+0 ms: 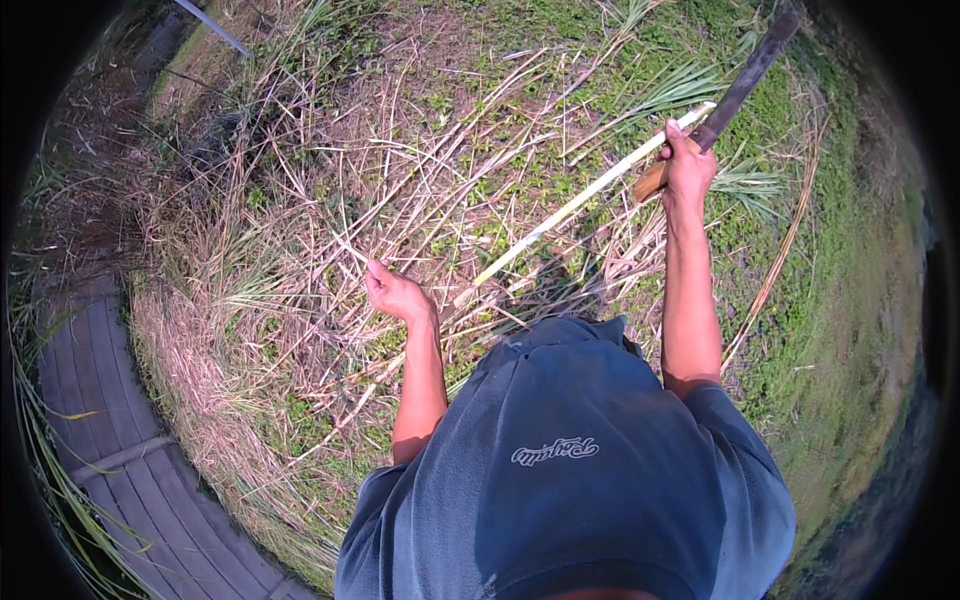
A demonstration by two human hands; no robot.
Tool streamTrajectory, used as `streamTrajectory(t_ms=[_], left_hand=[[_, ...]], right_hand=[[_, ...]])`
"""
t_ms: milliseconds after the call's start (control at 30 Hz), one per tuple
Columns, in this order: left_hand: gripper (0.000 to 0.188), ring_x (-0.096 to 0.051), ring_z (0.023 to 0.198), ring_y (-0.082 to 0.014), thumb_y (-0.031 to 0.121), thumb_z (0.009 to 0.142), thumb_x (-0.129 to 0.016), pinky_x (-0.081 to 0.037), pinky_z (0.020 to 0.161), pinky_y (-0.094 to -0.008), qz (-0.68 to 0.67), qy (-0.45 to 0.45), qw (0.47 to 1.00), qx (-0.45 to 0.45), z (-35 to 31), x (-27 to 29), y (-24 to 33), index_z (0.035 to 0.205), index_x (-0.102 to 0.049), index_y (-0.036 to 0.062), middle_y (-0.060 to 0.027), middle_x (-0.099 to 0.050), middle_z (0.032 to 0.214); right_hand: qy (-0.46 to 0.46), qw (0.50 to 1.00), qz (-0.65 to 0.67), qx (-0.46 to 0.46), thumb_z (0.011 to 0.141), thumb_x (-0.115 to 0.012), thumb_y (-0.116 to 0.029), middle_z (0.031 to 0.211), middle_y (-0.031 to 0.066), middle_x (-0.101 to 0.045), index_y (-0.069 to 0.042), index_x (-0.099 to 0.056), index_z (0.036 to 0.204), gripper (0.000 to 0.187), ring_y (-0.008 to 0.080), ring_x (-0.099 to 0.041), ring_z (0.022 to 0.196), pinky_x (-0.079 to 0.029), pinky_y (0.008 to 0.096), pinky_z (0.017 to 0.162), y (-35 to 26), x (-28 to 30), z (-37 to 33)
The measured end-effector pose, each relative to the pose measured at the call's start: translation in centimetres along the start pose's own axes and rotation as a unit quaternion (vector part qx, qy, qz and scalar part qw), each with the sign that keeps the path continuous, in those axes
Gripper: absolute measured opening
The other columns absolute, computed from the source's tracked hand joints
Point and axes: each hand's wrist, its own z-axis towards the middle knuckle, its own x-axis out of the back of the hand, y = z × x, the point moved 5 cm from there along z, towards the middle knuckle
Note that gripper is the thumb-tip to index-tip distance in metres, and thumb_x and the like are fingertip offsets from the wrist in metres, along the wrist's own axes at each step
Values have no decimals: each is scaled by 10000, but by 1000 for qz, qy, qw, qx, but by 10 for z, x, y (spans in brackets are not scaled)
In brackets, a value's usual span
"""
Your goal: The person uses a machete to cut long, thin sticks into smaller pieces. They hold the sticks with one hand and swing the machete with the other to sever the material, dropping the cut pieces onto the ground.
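Note:
My right hand (pixel 690 170) is closed round the wooden handle (pixel 652 182) of a machete, whose dark blade (pixel 750 80) points up and away to the right. The thumb of the same hand pins a long, pale yellow-green stalk (pixel 590 192) beside the handle. That stalk slants down to the left, its lower end close to my left wrist. Lower and to the left, my left hand (pixel 398 295) has its fingers curled, thumb uppermost, among dry stems. What it grips, if anything, I cannot make out.
Cut dry stalks (pixel 430 180) lie scattered over green ground plants. Green leaf bundles (pixel 680 88) spread beyond my right hand. A curved grey plank-like walkway (pixel 110 390) runs along the left, with long grass blades over it. A pale pole (pixel 212 27) shows at the upper left.

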Motion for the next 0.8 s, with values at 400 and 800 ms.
streamTrajectory(t_ms=[400, 800], left_hand=[[682, -514, 1257, -382, 462, 853, -677, -389, 1070, -450, 291, -540, 781, -119, -52, 49, -45, 1378, -496, 66, -228, -555, 1330], [224, -618, 599, -149, 173, 881, -709, -491, 546, -305, 137, -537, 823, -122, -107, -13, 1, 1053, -728, 30, -117, -703, 788]], right_hand=[[-62, 974, 199, -89, 911, -687, -120, 869, 123, -669, 24, -565, 1024, 220, 65, -532, 611, -501, 212, 572, -17, 57, 118], [-10, 981, 196, 7, 913, -687, -138, 795, 64, -613, 63, -592, 1021, 247, 64, -499, 600, -489, 220, 568, -85, 96, 171]])
